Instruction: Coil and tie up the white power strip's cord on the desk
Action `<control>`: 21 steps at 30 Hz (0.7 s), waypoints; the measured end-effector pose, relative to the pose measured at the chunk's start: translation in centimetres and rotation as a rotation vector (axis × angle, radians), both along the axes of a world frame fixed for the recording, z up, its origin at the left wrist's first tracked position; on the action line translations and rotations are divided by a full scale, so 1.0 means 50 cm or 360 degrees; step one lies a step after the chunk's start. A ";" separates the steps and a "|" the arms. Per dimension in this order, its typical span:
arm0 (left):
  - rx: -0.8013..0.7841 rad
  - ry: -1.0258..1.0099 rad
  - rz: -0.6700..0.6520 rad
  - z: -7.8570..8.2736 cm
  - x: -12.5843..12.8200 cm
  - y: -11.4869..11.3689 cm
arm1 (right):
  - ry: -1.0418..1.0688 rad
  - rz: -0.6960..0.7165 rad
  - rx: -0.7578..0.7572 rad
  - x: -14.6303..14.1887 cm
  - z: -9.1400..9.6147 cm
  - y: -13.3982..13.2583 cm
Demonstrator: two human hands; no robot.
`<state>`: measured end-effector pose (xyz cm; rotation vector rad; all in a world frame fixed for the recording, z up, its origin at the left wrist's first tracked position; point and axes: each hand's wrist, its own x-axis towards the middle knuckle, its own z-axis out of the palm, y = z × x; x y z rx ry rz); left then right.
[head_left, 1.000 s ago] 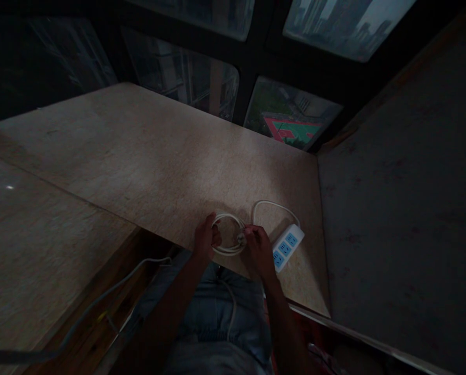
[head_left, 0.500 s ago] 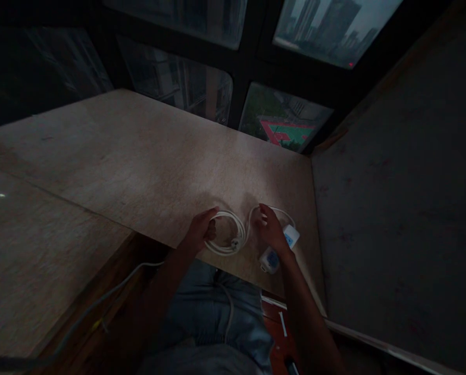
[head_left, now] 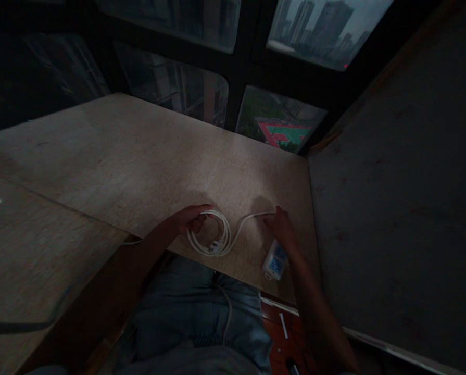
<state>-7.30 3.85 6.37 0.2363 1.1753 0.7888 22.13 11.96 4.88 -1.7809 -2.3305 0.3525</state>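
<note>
A white power cord point(head_left: 227, 234) is wound into several loops above the stone ledge. My left hand point(head_left: 196, 219) is closed around the left side of the coil. The cord's plug point(head_left: 214, 247) hangs at the coil's lower edge. From the coil, one length of cord runs right to my right hand point(head_left: 281, 225), which pinches it between thumb and fingers. Just below that hand, a white power strip point(head_left: 275, 263) with blue socket faces lies on the ledge, its upper end hidden by my right hand and forearm.
The pale stone ledge point(head_left: 158, 156) runs along dark-framed windows point(head_left: 233, 67). A wall point(head_left: 392, 208) bounds it on the right. A grey cable point(head_left: 17, 327) passes at lower left. Below the ledge's front edge are my legs point(head_left: 201, 312) and a reddish floor point(head_left: 274, 325).
My left hand has moved left with the coil. My right hand has closed on the cord and shifted right, drawing that length straighter. The power strip now stands more upright in view.
</note>
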 end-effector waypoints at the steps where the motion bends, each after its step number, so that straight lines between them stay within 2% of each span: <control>1: -0.0005 0.0012 0.0004 0.002 -0.008 0.001 | -0.0108 -0.0070 0.0042 0.010 0.014 -0.007; 4: 0.0013 0.0033 0.0044 0.007 -0.025 0.005 | -0.0460 -0.0219 0.0064 0.041 0.048 -0.031; 6: 0.0034 0.0035 0.0073 0.007 -0.032 0.008 | -0.0564 -0.0235 -0.0100 0.059 0.060 -0.041; 10: 0.0018 0.0059 0.0096 -0.001 -0.037 0.013 | -0.0609 -0.0100 -0.0583 0.087 0.057 -0.025; 12: 0.0019 0.0074 0.0092 -0.005 -0.040 0.013 | -0.0646 0.0027 -0.0687 0.095 0.049 -0.002; 15: 0.0006 0.0065 0.0061 -0.008 -0.047 0.007 | -0.0721 0.0213 -0.0648 0.100 0.038 0.042; 21: -0.0074 -0.0038 0.0002 -0.007 -0.071 -0.017 | -0.0739 0.0424 -0.0475 0.084 0.027 0.135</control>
